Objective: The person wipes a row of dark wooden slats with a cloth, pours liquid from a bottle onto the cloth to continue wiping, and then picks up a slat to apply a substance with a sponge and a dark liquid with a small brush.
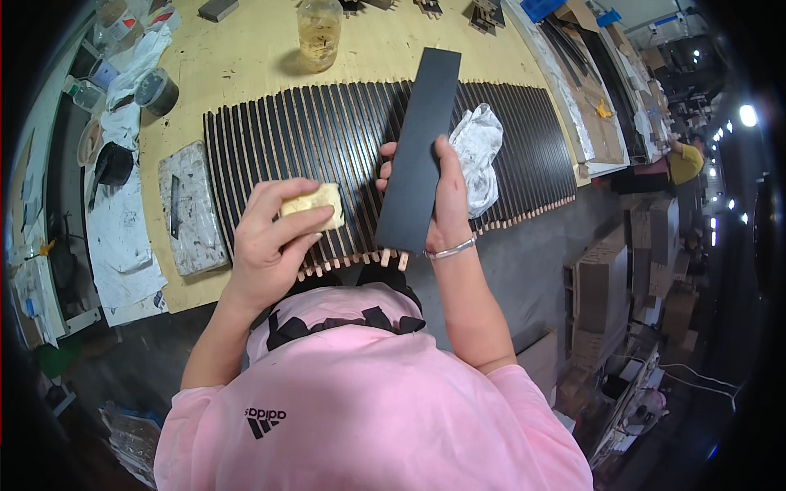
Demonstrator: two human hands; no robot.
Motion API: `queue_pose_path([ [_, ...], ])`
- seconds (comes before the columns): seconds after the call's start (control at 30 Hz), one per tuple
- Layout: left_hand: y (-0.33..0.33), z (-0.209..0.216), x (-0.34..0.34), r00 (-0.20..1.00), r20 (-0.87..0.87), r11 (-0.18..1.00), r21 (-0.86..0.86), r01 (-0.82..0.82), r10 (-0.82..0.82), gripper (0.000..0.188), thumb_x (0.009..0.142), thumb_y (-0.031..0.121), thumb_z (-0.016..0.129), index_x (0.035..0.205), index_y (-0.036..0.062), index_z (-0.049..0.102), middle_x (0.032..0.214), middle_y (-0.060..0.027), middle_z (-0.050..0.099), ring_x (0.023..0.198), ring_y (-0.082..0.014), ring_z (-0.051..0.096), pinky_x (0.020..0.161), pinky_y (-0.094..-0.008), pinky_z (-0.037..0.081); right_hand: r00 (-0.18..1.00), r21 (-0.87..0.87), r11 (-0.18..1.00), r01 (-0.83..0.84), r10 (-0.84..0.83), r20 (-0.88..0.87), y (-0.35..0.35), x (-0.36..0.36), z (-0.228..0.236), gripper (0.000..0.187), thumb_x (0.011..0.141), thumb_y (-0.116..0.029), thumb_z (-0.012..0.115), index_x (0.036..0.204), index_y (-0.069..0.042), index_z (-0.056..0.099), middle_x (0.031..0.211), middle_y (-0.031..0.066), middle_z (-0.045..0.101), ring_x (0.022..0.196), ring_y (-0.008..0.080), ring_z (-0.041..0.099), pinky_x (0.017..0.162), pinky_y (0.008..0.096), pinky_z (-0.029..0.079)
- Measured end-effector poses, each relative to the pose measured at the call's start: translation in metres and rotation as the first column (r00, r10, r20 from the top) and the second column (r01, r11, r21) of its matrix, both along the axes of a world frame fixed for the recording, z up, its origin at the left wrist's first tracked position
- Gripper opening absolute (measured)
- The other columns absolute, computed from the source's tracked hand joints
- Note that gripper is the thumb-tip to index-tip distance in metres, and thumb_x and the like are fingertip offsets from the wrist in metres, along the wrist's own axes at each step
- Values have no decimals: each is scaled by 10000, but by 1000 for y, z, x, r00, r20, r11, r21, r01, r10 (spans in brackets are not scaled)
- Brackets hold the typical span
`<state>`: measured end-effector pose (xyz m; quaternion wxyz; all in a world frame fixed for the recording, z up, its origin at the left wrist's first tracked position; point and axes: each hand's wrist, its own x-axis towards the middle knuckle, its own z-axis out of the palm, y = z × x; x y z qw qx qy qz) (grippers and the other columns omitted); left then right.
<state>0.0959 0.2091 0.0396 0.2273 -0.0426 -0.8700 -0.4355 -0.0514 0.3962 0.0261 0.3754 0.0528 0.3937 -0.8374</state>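
A pale yellow sponge [330, 200] is pinched between the fingers and thumb of my left hand [266, 237]. My right hand [448, 200] grips a long flat black board [419, 139], tilted up over the table. Two short wooden dowels stick out of the board's near end. Beneath both hands lies a wide row of black slats [532, 147] set side by side, with light wooden pegs along their near ends. A crumpled white cloth [477, 155] rests on these slats, just right of my right hand. The sponge and the board are apart.
On the yellowish table [237, 57], a paint-smeared block [192, 209] lies left of the slats. A clear container of brownish liquid [318, 37] stands behind them. Dark cups [157, 92] and rags fill the left edge. Cardboard boxes [602, 286] stand at right; another person [686, 162] is farther off.
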Motion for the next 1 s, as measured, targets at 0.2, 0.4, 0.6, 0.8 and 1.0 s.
queue_pose_path([
  [0.2,-17,3,-5,990,-59,982,148,-117,127,416,705,-75,701,1099,59,706,1217,-148,611,1087,-305,599,923,-363,488,956,187,964,-191,226,-186,23,21,8,325,885,-103,500,1163,54,560,1003,162,687,798,201,671,732,323,559],
  [0.4,-22,20,-22,980,-164,994,45,-104,110,447,699,-68,716,1130,50,694,1231,-162,608,1048,-315,605,885,-369,493,871,396,845,-360,456,-181,51,41,-3,323,849,-89,514,1123,69,579,968,168,673,807,214,661,763,342,553],
  [0.6,-11,27,-49,957,-280,997,36,-76,83,442,697,-33,733,1127,62,693,1186,-153,616,1001,-332,603,839,-401,496,851,457,810,-368,492,-187,51,43,-4,261,833,-34,533,1055,72,621,923,129,683,800,189,653,765,333,546],
  [0.8,-26,4,-32,978,-123,985,21,-169,170,405,696,-31,729,1092,52,710,1151,-157,633,979,-329,615,831,-401,507,824,490,798,-351,511,-242,57,38,-3,206,884,-38,561,1051,57,635,925,88,681,819,132,639,775,281,539],
  [1.0,-17,21,-45,976,-180,992,-26,-126,119,385,712,-38,712,1087,51,712,1152,-154,634,978,-331,613,831,-390,507,844,472,816,-335,482,-235,56,37,-1,207,875,-30,565,1049,54,641,903,67,679,801,133,633,768,291,534],
])
